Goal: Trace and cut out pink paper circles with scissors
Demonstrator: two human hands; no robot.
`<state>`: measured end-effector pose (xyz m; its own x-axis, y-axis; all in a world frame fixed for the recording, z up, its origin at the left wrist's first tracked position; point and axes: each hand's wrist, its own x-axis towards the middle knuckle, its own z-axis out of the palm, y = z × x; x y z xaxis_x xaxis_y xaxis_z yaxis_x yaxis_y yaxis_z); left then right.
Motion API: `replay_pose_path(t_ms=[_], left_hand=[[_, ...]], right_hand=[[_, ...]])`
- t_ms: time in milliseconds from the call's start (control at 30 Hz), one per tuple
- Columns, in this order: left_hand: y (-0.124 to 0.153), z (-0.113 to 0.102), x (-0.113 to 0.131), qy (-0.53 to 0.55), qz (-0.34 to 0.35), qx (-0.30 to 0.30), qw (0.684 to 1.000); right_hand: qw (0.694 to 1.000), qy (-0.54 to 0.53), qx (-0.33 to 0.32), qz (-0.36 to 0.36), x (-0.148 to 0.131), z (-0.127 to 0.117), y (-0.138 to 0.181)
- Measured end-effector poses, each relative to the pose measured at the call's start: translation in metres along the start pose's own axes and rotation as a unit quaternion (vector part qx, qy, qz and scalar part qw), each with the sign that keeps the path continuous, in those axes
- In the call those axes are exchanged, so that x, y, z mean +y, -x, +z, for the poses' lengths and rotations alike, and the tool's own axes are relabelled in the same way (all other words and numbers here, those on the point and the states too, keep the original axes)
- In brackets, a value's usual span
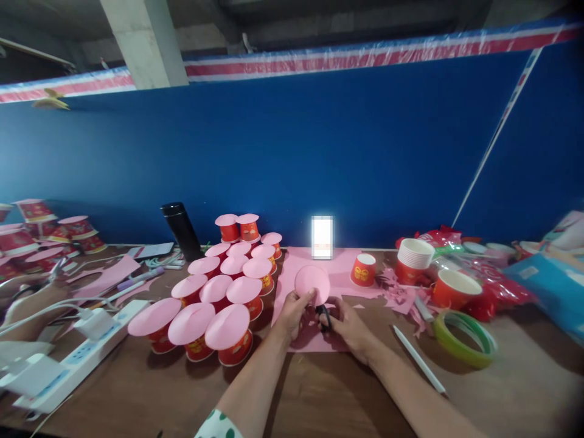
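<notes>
Pink paper disc (312, 283) is held up just above the desk (319, 395), pinched at its lower-left edge by the left hand (294, 311); fingers closed on the rim, thumb in front. Right hand (347, 325) sits just below-right of the disc, fingers wrapped round black scissors (323, 316). Handles show betw. the two hands; blades prob. under the disc edge, can't tell for sure.

Under both hands: pink paper sheet (340, 267) flat on the desk, reaching away from the fingertips. At its far edge, a bright phone (322, 236) standing upright. Just beyond the right fingers, on the sheet's corner, one red paper cup (364, 269), open top up.

Left of the left fingers: cluster of red cups capped w/ pink discs (214, 304), in rows, touching each other. Behind them a black flask (181, 230), tilted. Further left: white power strip (68, 359) w/ plugs & cables.

Right of the right fingers: white pen (418, 359) lying diagonal, then green tape roll (463, 337) flat. Beyond those, pink paper scraps (401, 295), a stack of cups (414, 260), another open cup (456, 290).
</notes>
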<state>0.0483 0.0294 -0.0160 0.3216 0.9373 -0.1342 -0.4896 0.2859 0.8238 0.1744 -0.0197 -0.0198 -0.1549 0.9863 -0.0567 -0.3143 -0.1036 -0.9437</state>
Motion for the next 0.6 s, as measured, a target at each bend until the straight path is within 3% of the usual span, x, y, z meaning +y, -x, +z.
replay_pose_path(t_ms=[267, 600], left_hand=[[-0.002, -0.001, 0.002, 0.034, 0.023, 0.031, 0.999], [0.001, 0.002, 0.005, 0.021, 0.03, -0.004, 0.999]], right_hand=[[0.994, -0.051, 0.081, -0.05, -0.007, -0.01, -0.003], [0.998, -0.028, 0.05, -0.041, -0.003, -0.007, -0.002]])
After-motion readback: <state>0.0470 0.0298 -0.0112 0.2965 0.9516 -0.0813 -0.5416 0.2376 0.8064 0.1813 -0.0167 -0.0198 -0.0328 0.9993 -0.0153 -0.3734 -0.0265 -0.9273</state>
